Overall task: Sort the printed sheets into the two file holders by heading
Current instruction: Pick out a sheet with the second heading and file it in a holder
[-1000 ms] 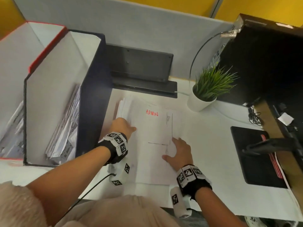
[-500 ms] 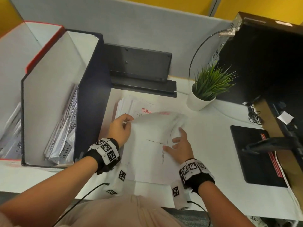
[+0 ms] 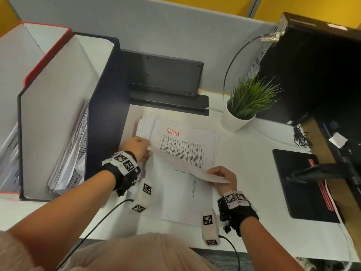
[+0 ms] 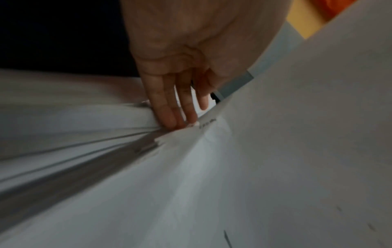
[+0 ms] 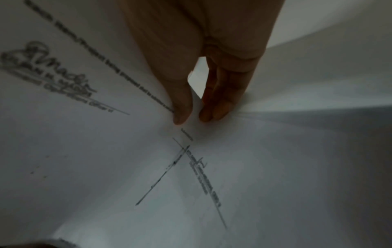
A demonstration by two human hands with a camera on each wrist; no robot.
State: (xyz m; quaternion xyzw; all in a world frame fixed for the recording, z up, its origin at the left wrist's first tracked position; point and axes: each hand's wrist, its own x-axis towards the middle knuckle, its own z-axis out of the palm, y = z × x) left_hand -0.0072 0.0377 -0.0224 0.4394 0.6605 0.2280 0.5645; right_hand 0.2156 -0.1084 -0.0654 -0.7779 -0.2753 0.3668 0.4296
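Observation:
A stack of printed sheets [image 3: 205, 141] lies on the white desk, its exposed page headed ADMIN in red above a table. The top sheet [image 3: 187, 167] is folded back toward me and lifted at its far edge. My left hand [image 3: 139, 147] pinches that sheet's left corner; its fingers [image 4: 169, 115] press into the paper edges. My right hand [image 3: 222, 178] pinches the sheet's right corner between thumb and fingers [image 5: 214, 110]. The dark blue file holder [image 3: 109, 106] stands left of the stack with sheets leaning inside. The red-edged file holder [image 3: 46, 55] stands behind it at far left, also holding sheets.
A potted green plant [image 3: 246, 106] stands right of the stack. A black stand [image 3: 166, 81] sits behind the papers against the grey partition. A black mat [image 3: 300, 184] and a dark monitor [image 3: 316, 65] fill the right side. Cables trail from both wrists.
Both hands have peeled the top sheet's far edge up and folded it back toward me, uncovering another ADMIN page with a table. The right hand went from flat on the paper to pinching it.

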